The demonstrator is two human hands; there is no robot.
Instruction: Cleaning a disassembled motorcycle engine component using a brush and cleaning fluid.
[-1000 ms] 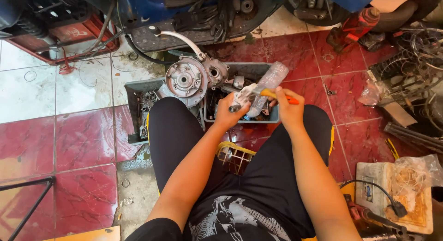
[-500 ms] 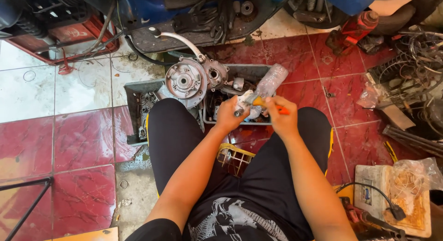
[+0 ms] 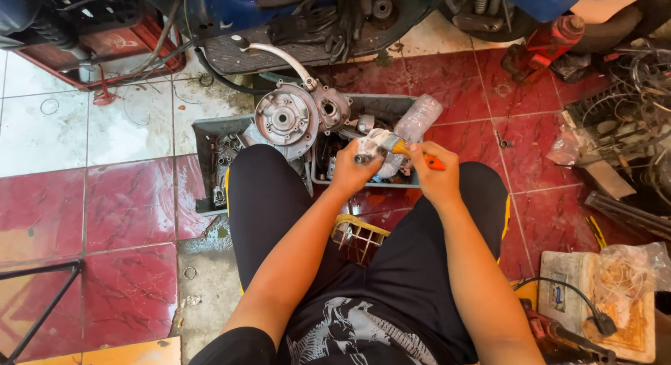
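My left hand (image 3: pixel 354 171) grips a small grey metal part (image 3: pixel 372 146) above my knees. My right hand (image 3: pixel 435 175) holds an orange-handled brush (image 3: pixel 418 156) with its bristles against that part. Both hands hover over a grey tray (image 3: pixel 395 104) that holds a clear plastic bottle (image 3: pixel 414 125) and several metal parts. A round grey engine cover (image 3: pixel 286 117) leans at the tray's left end, just beyond my left knee.
A second grey tray (image 3: pixel 208 162) of small parts lies left of my leg. A blue scooter body and black footboard (image 3: pixel 279 37) stand ahead. A red jack (image 3: pixel 549 40), wires and metal scrap crowd the right. A plastic bag on paper (image 3: pixel 615 295) sits lower right. Red and white floor tiles lie to the left.
My hands have drawn a little closer to my body and the brush has shifted along the metal part. The trays and engine cover stay put.
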